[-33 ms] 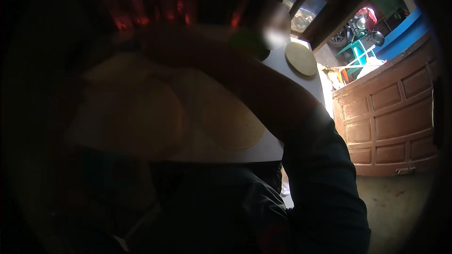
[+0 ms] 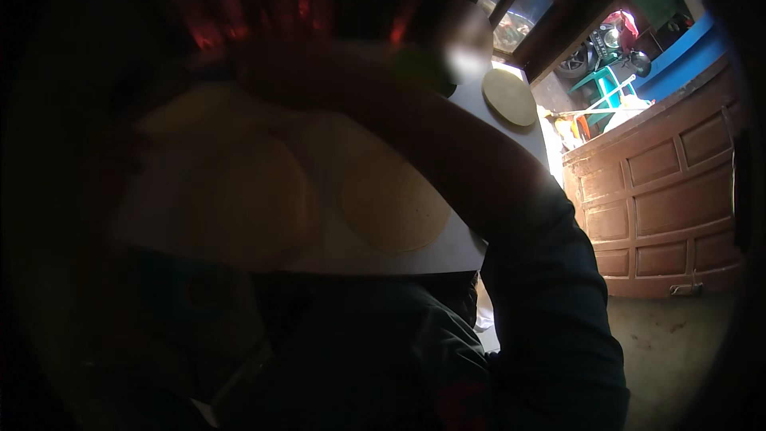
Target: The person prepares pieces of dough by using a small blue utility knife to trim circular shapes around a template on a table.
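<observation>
My right arm reaches from the lower right across the table to the far left, in a dark sleeve pushed up to the forearm. My right hand is at the far side, near a pale flat piece; its fingers are lost in shadow. Deep shadow on the left swallows my left hand, and I cannot make out its shape. Two thin, pale rounds like flat dough, a left round and a middle round, lie on the white table. Another pale round lies at the far right.
A green object sits behind my forearm, beside a blurred white shape. Dark reddish cloth hangs beyond the table. To the right stand a panelled wooden door, a teal plastic chair and a motorbike.
My right forearm and elbow have shifted very slightly. The rounds on the table lie as before.
</observation>
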The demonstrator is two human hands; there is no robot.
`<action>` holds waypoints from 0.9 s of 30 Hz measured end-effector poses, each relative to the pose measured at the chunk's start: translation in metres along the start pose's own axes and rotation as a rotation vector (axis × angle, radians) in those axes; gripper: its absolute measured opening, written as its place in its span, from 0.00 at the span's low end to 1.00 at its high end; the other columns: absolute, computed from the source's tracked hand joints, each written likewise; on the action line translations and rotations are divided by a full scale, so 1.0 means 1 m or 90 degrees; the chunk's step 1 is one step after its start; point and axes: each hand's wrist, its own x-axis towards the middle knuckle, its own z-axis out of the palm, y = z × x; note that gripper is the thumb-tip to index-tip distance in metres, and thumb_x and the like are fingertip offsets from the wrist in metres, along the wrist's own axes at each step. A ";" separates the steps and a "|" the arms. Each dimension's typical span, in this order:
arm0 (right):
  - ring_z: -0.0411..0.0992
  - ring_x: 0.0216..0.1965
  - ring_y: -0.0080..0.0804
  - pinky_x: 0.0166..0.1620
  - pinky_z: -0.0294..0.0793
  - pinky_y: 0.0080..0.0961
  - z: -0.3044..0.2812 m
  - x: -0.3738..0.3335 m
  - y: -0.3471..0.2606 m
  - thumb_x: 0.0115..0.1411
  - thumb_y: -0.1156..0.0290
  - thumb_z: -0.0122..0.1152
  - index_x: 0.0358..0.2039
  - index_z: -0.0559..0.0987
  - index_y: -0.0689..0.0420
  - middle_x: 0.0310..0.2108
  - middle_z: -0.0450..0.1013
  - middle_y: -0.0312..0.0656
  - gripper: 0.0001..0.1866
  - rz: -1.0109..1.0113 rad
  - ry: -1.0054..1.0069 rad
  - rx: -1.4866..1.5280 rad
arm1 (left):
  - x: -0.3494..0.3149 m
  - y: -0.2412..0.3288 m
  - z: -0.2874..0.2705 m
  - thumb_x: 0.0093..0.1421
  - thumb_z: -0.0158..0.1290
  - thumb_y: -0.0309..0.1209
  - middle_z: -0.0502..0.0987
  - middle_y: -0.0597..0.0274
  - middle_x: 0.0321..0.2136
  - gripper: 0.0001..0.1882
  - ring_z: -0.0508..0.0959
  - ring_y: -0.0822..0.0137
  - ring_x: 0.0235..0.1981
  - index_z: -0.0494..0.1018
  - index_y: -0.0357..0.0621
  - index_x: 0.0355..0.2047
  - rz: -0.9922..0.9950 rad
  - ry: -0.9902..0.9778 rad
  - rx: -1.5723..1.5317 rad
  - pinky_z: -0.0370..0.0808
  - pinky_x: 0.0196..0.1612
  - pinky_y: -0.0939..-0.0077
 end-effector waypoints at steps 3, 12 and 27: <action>0.78 0.46 0.46 0.49 0.79 0.40 -0.057 -0.023 0.014 0.68 0.60 0.53 0.53 0.79 0.47 0.43 0.79 0.47 0.16 0.014 0.055 0.057 | 0.000 0.010 0.015 0.66 0.58 0.36 0.79 0.54 0.48 0.24 0.79 0.61 0.48 0.71 0.40 0.60 0.055 0.002 -0.212 0.77 0.52 0.66; 0.79 0.45 0.47 0.50 0.77 0.38 -0.122 -0.149 0.090 0.58 0.66 0.68 0.49 0.82 0.53 0.44 0.80 0.48 0.18 0.374 -0.217 0.212 | 0.056 0.084 0.196 0.67 0.58 0.33 0.82 0.56 0.42 0.15 0.80 0.69 0.44 0.79 0.32 0.46 0.042 -0.230 -0.336 0.78 0.48 0.72; 0.75 0.30 0.43 0.39 0.73 0.38 -0.040 -0.371 -0.013 0.52 0.74 0.63 0.30 0.77 0.51 0.29 0.74 0.38 0.05 0.341 -0.228 0.172 | -0.077 -0.004 0.378 0.58 0.60 0.25 0.77 0.52 0.52 0.17 0.73 0.49 0.60 0.80 0.44 0.50 0.333 -0.205 0.032 0.71 0.63 0.58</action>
